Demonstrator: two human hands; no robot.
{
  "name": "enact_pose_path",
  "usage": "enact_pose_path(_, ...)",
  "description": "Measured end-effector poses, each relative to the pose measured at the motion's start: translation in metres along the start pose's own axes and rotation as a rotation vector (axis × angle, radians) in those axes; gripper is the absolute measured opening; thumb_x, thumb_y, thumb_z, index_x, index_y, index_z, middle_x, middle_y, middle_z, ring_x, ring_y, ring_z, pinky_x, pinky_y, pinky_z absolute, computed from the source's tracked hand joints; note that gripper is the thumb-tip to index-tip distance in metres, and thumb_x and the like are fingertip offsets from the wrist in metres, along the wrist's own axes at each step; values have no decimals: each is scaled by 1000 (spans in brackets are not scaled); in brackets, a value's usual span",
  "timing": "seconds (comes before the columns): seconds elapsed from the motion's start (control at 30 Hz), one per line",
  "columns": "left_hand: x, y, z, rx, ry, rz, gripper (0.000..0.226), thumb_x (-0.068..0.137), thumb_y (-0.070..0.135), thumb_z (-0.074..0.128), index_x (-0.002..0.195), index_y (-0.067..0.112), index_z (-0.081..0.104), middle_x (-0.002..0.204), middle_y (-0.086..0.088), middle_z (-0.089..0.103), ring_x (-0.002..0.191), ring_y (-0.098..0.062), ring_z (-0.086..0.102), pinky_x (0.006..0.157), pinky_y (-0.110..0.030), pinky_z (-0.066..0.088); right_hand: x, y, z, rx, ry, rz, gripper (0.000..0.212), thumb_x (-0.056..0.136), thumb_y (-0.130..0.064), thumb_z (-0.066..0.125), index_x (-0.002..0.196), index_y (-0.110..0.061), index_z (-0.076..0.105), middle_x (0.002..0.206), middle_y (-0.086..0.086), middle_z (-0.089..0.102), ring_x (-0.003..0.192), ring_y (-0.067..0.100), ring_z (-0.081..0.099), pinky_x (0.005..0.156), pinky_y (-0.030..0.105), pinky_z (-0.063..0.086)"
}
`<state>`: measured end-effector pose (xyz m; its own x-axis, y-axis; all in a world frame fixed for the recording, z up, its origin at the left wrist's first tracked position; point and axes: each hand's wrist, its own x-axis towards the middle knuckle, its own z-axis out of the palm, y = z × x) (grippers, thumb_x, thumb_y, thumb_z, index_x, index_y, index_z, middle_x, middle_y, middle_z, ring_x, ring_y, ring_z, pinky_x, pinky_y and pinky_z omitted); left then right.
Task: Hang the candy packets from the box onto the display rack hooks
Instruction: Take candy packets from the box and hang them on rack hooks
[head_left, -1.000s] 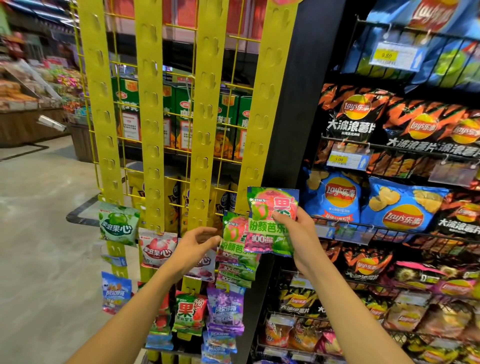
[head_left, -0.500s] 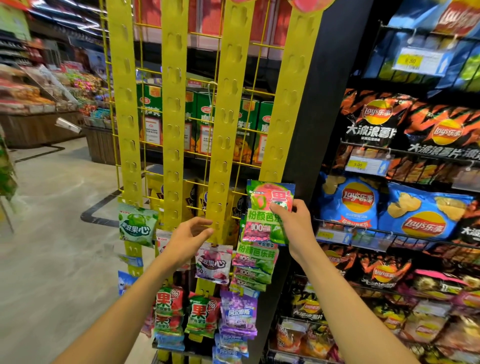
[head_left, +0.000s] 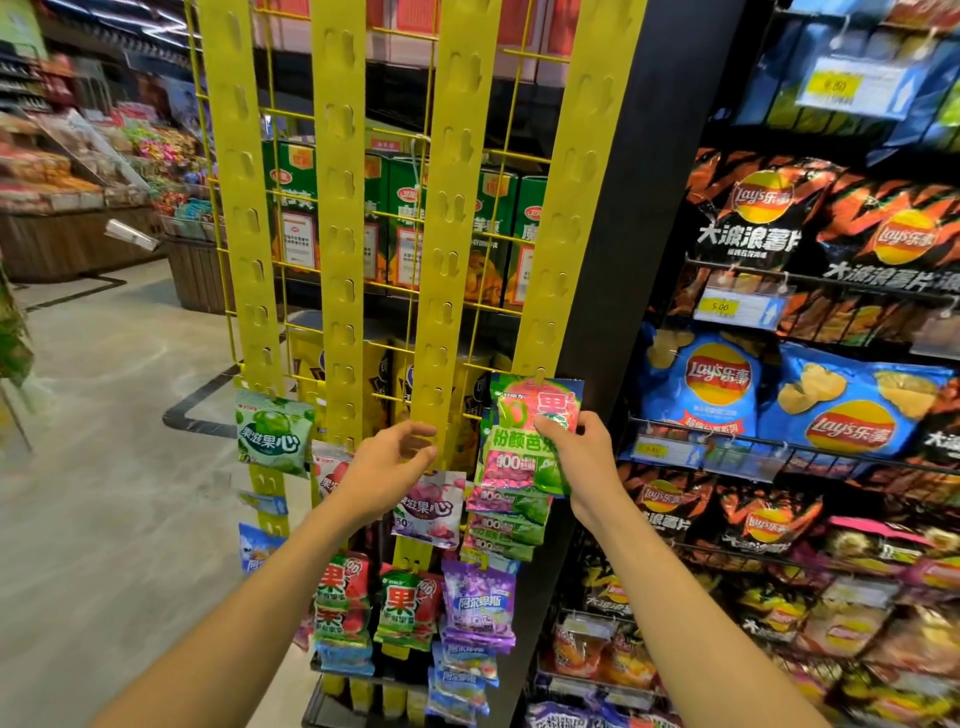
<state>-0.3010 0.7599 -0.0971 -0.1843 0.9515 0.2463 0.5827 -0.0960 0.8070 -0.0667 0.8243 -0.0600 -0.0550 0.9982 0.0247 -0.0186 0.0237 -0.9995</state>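
My right hand (head_left: 576, 457) pinches a pink and green candy packet (head_left: 519, 441) by its right side. The packet's top edge sits at a hook of the rightmost yellow strip (head_left: 571, 218) of the display rack. My left hand (head_left: 387, 467) hovers with loosely spread fingers in front of the third yellow strip (head_left: 452, 208), holding nothing. Below it hangs a purple packet (head_left: 428, 512). A green packet (head_left: 272, 434) hangs on the leftmost strip, and several more packets fill the lower hooks (head_left: 478, 608). The box is not in view.
A black shelf post (head_left: 644, 260) borders the rack on the right. Beyond it, wire shelves hold crisp bags (head_left: 852, 415) and price tags (head_left: 737, 309). An aisle with grey floor (head_left: 104, 415) opens to the left, with a wooden produce stand (head_left: 57, 218) behind.
The camera drew closer to the rack. My right hand lifted the pink and green packet slightly, up to the rightmost strip's hook. My left hand rose a little toward the third strip.
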Motion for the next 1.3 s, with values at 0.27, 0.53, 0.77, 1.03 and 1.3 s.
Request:
enact_pose_path(0.27,-2,-10,4,720,-85,196,46,105,42,47,145,20,49,142,-1,60,128,-22,55,101,-41,51,-3,4,-1,-131,76,-34,35,86,-37,77,104,-19,53,109,7,66,102,25,66,94,51,55)
enact_pose_path(0.53,-15,-19,4,1052,-165,269,54,105,43,43,151,15,43,150,-6,52,138,-29,47,107,-46,43,-7,-3,-10,-451,23,-40,39,89,-49,70,108,-20,54,106,0,63,100,21,63,90,46,54)
enact_pose_path(0.77,-30,-18,12,1187,-269,236,61,107,44,35,159,13,26,163,-9,34,149,-30,31,117,-48,32,-18,-1,-27,-941,-40,-172,53,86,-64,64,111,-21,48,103,-1,62,94,20,63,80,49,56)
enact_pose_path(1.03,-59,7,52,1235,-340,248,59,106,44,38,155,11,34,155,-13,45,143,-32,40,114,-52,35,-47,30,-106,-1384,-216,-219,71,95,-61,53,149,-17,39,139,9,54,126,31,54,95,45,51)
enact_pose_path(1.3,-91,84,167,1290,-379,242,58,105,46,39,153,14,34,148,-7,50,136,-31,46,106,-46,40,-76,56,-276,-1539,-279,-181,75,99,-64,42,157,-18,29,164,5,29,150,27,28,117,49,33)
